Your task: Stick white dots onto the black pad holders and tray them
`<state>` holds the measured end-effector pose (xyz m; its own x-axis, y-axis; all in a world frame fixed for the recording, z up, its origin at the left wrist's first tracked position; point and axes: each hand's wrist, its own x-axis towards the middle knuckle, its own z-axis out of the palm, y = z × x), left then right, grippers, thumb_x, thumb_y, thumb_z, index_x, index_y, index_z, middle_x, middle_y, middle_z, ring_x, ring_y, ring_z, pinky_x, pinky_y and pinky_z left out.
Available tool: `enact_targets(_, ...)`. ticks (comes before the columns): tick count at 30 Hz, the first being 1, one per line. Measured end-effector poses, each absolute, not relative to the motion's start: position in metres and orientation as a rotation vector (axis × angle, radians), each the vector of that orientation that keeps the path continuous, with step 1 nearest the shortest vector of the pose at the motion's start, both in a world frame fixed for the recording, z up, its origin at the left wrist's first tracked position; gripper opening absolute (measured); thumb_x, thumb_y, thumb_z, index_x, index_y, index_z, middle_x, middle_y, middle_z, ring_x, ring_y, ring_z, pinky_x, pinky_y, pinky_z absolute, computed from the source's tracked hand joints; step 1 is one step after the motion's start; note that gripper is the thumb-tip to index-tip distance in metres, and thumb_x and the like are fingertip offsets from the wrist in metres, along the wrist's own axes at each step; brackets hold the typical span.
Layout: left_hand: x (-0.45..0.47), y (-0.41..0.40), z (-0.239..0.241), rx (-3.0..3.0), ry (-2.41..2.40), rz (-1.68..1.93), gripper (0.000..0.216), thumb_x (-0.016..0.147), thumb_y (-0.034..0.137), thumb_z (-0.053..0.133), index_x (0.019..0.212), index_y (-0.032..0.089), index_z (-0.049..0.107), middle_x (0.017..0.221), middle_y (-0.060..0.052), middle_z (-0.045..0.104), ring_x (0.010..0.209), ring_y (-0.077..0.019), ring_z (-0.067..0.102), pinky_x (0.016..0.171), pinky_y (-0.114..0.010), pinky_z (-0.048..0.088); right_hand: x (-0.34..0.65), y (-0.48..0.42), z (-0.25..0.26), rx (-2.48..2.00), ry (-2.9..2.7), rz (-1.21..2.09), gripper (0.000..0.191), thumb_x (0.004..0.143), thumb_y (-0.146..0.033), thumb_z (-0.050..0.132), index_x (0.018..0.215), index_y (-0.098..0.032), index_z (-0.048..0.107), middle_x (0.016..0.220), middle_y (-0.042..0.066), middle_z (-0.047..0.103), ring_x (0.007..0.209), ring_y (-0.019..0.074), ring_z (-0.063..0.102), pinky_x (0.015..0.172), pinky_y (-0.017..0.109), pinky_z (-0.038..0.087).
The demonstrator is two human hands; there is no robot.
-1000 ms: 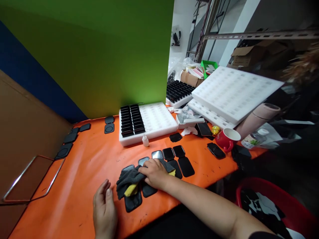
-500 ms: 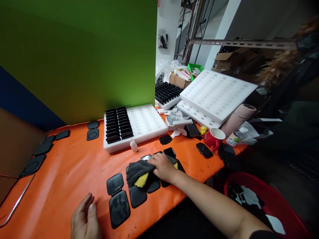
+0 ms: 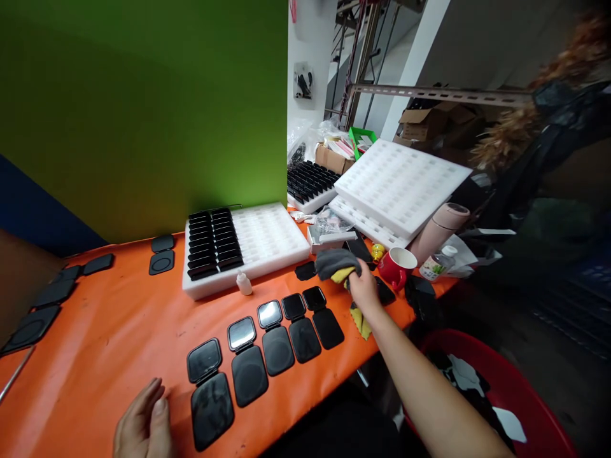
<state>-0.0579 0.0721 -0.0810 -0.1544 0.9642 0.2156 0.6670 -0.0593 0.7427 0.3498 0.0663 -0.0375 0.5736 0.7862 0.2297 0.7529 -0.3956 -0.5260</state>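
Observation:
My right hand [image 3: 363,287] grips a grey and yellow cloth [image 3: 337,264], bunched up to the right of a row of black folding cases. Several of these cases lie unfolded on the orange table, among them the nearest case [image 3: 212,410] and the farthest case [image 3: 328,327]. Each shows a smaller glossy panel joined to a larger dark one. The nearest case's large panel looks smeared. Beside that case, at the lower left, my left hand [image 3: 143,423] rests with its fingers extended and thumb apart, holding nothing.
Behind the cases stands a white foam tray [image 3: 274,238] partly filled with black pieces, with a small white bottle [image 3: 244,284] before it. A red mug [image 3: 397,267] and a pink flask [image 3: 439,230] stand right. Below the table edge sits a red tub [image 3: 520,388].
My right hand has lifted the cloth off the cases and carried it right, toward the mug. The row of cases is now uncovered. My left hand stays open by the nearest case.

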Motion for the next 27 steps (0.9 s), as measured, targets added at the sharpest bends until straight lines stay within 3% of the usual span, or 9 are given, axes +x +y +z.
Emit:
enact_targets(4, -0.057, 0.072, -0.076, 1.764, 1.855, 1.046, 0.054, 0.080, 0.049, 0.037, 0.115, 0.011, 0.051, 0.117, -0.016, 0.054, 0.109, -0.0307, 0.049, 0.098, -0.047, 0.033, 0.354, 0.053, -0.037, -2.219, -1.313, -0.043, 0.051, 0.081, -0.031, 0.044, 0.128, -0.014, 0.040, 0.132, 0.015, 0.040, 0.121, 0.0287, 0.035, 0.096, 0.043, 0.031)
enact_targets(9, -0.034, 0.057, -0.067, 2.056, 1.758, 1.021, 0.047, 0.076, 0.046, 0.045, 0.112, 0.018, 0.053, 0.118, -0.014, 0.052, 0.111, -0.0329, 0.047, 0.095, -0.051, 0.035, 0.312, 0.060, -0.044, -1.934, -1.952, 0.108, 0.034, 0.086, -0.031, 0.043, 0.118, -0.023, 0.050, 0.117, 0.005, 0.055, 0.111, 0.0179, 0.045, 0.094, 0.032, 0.034)
enact_targets(13, 0.010, 0.035, -0.062, 2.370, 1.212, 0.852, 0.029, 0.077, 0.033, 0.052, 0.104, 0.030, 0.059, 0.116, -0.006, 0.056, 0.107, -0.0278, 0.051, 0.091, -0.045, 0.042, 0.296, 0.078, -0.052, -1.970, -1.962, 0.069, 0.036, 0.083, -0.040, 0.048, 0.111, -0.019, 0.055, 0.107, 0.010, 0.057, 0.106, 0.0228, 0.045, 0.095, 0.040, 0.029)
enact_targets(17, 0.048, 0.022, -0.048, 2.345, 1.009, 0.674, 0.030, 0.079, 0.028, 0.050, 0.107, 0.032, 0.059, 0.124, -0.006, 0.051, 0.113, -0.0273, 0.047, 0.091, -0.044, 0.042, 0.303, 0.087, -0.051, -2.019, -1.900, 0.037, 0.039, 0.080, -0.048, 0.049, 0.093, -0.014, 0.060, 0.094, 0.013, 0.055, 0.098, 0.0266, 0.045, 0.089, 0.044, 0.031)
enact_targets(23, 0.080, 0.025, -0.036, 1.881, 0.996, 0.611, 0.043, 0.080, 0.033, 0.049, 0.123, 0.030, 0.045, 0.136, -0.006, 0.040, 0.124, -0.0245, 0.036, 0.100, -0.043, 0.031, 0.287, 0.071, -0.020, -1.882, -1.899, 0.212, 0.038, 0.088, -0.044, 0.037, 0.066, -0.017, 0.054, 0.071, 0.002, 0.051, 0.069, 0.0135, 0.050, 0.065, 0.025, 0.039)
enact_targets(27, 0.089, 0.026, -0.042, 1.558, 0.893, 0.549, 0.042, 0.081, 0.036, 0.048, 0.119, 0.018, 0.051, 0.114, -0.010, 0.060, 0.106, -0.0249, 0.053, 0.090, -0.037, 0.040, 0.261, 0.054, 0.005, -1.602, -1.681, 0.693, 0.030, 0.085, -0.043, 0.043, 0.074, -0.017, 0.052, 0.073, 0.000, 0.053, 0.069, 0.0119, 0.051, 0.061, 0.022, 0.039)
